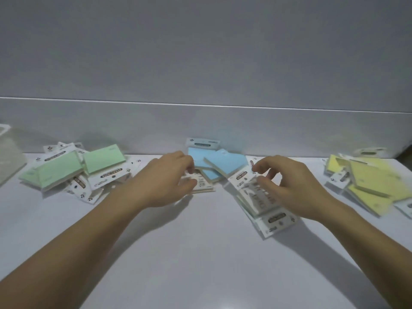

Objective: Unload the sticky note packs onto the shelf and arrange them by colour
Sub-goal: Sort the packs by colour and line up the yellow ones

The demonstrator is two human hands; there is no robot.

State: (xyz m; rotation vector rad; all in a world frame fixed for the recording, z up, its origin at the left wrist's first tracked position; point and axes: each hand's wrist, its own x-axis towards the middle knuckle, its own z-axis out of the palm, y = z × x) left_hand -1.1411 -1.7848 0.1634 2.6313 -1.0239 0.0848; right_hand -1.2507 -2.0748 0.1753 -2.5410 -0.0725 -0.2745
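Note:
Three loose heaps of sticky note packs lie on the white shelf: green packs at the left, blue packs in the middle, yellow packs at the right. My left hand reaches to the blue heap and its fingers curl round a pack with a white printed face. My right hand hovers over a small stack of packs lying white side up, its fingers bent and touching the top one. Motion blur hides the exact finger contact.
A pale translucent bag or box stands at the far left edge. A grey back wall rises straight behind the heaps. The shelf's near part stretches bare between my forearms.

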